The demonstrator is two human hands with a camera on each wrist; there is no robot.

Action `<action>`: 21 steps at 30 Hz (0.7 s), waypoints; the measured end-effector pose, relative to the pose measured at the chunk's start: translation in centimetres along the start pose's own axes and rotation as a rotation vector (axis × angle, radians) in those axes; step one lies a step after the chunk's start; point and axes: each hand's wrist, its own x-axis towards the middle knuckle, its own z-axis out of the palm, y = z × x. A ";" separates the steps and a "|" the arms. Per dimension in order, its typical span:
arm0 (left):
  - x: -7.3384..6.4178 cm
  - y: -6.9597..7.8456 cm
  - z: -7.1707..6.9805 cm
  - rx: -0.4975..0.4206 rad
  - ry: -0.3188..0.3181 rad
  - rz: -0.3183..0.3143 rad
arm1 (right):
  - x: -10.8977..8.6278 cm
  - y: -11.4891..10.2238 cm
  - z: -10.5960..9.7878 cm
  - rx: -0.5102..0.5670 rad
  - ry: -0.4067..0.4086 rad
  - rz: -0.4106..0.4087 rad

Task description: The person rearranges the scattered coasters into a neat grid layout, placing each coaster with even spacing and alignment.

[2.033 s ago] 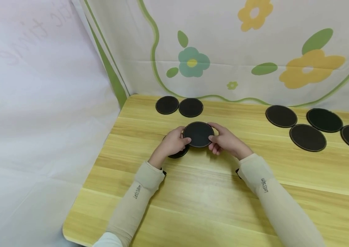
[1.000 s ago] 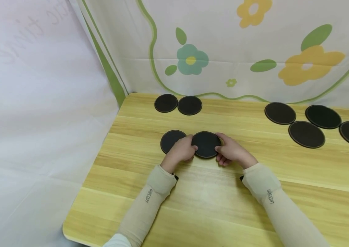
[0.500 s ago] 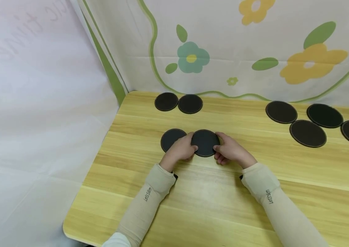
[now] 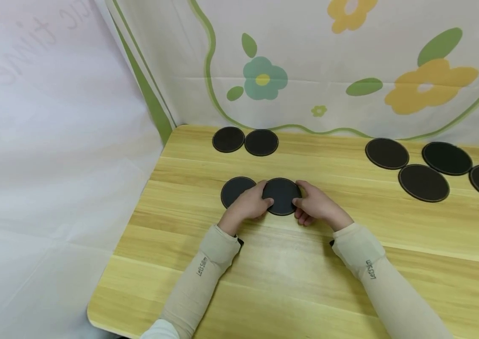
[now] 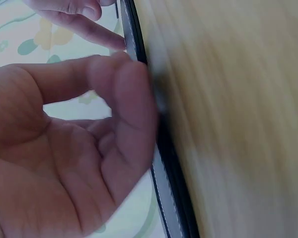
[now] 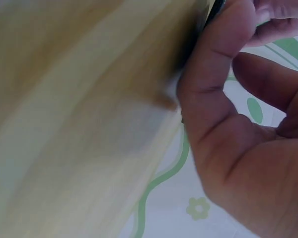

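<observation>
Disc point(image 4: 282, 196), black, round, one: lay flat on the table point(image 4: 290, 278), top face up, just right of the left disc point(image 4: 236, 191); being circular, it pointed no way and had no long axis. Position: changed; two seconds earlier it was held partly over that neighbour, then came down to the right, exposing more of it, and barely shifted in the last half second, which suggested a setting-down largely made. Left hand point(image 4: 250, 205): fingers pinching its left rim. Right hand point(image 4: 319, 205): fingers pinching its right rim. Farther out: back pair point(image 4: 261, 142), side by side; right cluster point(image 4: 423, 183), four discs.
</observation>
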 end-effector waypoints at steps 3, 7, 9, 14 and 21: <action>0.0 0.2 -0.5 -0.011 -0.008 0.039 | -0.1 -0.4 -0.4 -0.031 0.016 -0.016; 0.6 0.5 -1.9 -0.061 -0.034 0.083 | 0.1 -1.3 -1.2 -0.082 0.050 -0.048; 1.5 0.7 -2.9 -0.068 -0.029 0.104 | 0.3 -1.9 -1.6 -0.108 0.068 -0.063; 4.9 1.2 -5.6 0.126 0.122 0.106 | 0.8 -3.0 -2.7 -0.148 0.086 -0.068; 8.1 1.0 -6.9 0.383 0.143 0.020 | 2.3 -3.2 -4.1 -0.168 0.077 -0.035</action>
